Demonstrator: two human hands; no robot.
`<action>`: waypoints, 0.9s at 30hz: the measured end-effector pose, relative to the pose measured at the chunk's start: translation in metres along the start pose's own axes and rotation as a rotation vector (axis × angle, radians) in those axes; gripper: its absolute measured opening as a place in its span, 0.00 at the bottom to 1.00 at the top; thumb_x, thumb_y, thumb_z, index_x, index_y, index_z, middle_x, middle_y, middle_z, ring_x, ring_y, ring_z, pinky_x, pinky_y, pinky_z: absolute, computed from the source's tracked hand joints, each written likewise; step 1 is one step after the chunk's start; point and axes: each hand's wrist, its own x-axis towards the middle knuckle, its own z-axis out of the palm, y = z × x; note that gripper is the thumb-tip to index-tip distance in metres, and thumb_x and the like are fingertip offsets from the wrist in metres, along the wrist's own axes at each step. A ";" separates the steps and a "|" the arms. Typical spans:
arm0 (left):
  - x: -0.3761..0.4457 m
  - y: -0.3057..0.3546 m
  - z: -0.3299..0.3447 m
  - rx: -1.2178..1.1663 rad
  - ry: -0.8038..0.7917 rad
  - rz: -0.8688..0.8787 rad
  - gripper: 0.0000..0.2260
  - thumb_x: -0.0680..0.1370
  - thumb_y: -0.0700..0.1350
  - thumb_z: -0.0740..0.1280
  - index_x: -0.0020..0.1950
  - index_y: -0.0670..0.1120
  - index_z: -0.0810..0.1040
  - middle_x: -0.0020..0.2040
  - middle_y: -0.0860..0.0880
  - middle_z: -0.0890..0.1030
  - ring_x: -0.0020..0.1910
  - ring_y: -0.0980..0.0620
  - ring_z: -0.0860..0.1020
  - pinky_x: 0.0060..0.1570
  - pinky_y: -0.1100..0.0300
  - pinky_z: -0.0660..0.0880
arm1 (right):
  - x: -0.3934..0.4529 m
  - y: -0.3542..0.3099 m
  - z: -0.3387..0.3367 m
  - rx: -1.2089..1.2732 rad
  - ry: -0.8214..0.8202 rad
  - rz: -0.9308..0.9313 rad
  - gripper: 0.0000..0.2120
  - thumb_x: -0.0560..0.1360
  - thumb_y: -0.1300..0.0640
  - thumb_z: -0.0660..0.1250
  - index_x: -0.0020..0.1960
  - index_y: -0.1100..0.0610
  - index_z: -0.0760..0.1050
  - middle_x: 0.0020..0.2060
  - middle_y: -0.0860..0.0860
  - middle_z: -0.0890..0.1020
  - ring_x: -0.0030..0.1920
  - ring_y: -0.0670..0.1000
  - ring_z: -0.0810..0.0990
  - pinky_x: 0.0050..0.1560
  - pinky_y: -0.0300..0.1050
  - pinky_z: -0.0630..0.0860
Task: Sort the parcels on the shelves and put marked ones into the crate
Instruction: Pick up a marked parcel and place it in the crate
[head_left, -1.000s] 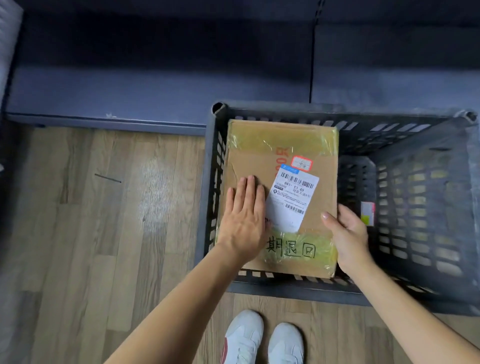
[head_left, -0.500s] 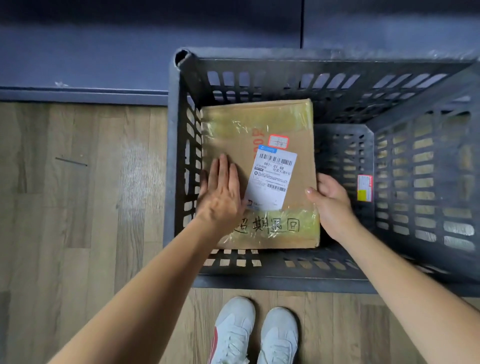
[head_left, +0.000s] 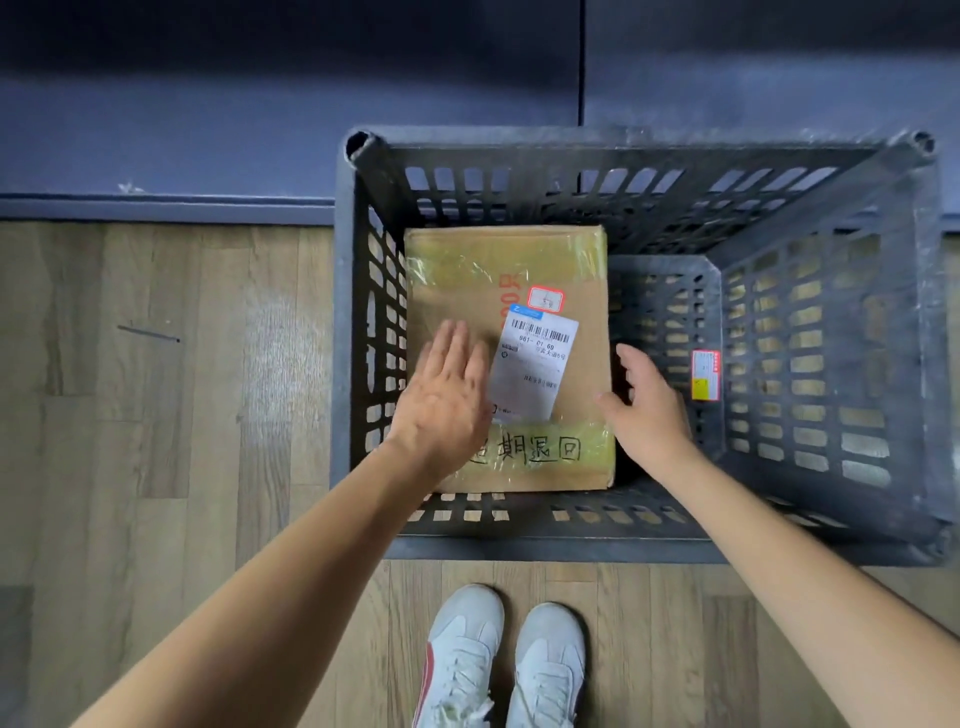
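A flat brown cardboard parcel (head_left: 457, 280) lies on the floor of the dark grey slatted crate (head_left: 883, 540), against its left wall. It carries a white shipping label, a small red-edged sticker and black handwriting on its taped near end. My left hand (head_left: 447, 395) hovers flat over the parcel's left part, fingers spread. My right hand (head_left: 647, 405) is beside the parcel's right edge, fingers apart and off the cardboard. Neither hand grips anything.
The crate stands on a wood-plank floor (head_left: 156, 441) in front of a dark blue base panel (head_left: 208, 130). A red-and-yellow tag (head_left: 705, 375) sticks to the crate's inner right wall. My white shoes (head_left: 504, 660) are just below the crate's near rim.
The parcel went down into the crate and now rests on its floor. Both hands have let go of it and lifted slightly away, fingers opening.
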 end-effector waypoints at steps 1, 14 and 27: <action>-0.003 0.002 -0.011 0.008 0.017 0.040 0.26 0.81 0.47 0.48 0.75 0.39 0.43 0.77 0.39 0.44 0.75 0.43 0.40 0.74 0.51 0.39 | -0.007 -0.005 -0.008 -0.057 -0.017 -0.022 0.28 0.75 0.61 0.63 0.73 0.54 0.58 0.70 0.54 0.67 0.68 0.55 0.68 0.63 0.45 0.65; -0.119 0.020 -0.188 -0.306 0.478 0.135 0.21 0.73 0.35 0.62 0.67 0.34 0.68 0.65 0.36 0.73 0.66 0.39 0.69 0.66 0.52 0.65 | -0.127 -0.147 -0.129 -0.372 0.010 -0.438 0.30 0.75 0.58 0.63 0.74 0.56 0.55 0.72 0.53 0.63 0.71 0.51 0.62 0.69 0.43 0.57; -0.305 0.007 -0.359 -0.352 0.836 0.057 0.25 0.76 0.45 0.64 0.72 0.43 0.63 0.69 0.47 0.70 0.69 0.50 0.66 0.64 0.62 0.62 | -0.312 -0.308 -0.223 -0.444 0.196 -0.855 0.29 0.74 0.51 0.64 0.72 0.54 0.59 0.71 0.47 0.62 0.72 0.46 0.59 0.68 0.35 0.53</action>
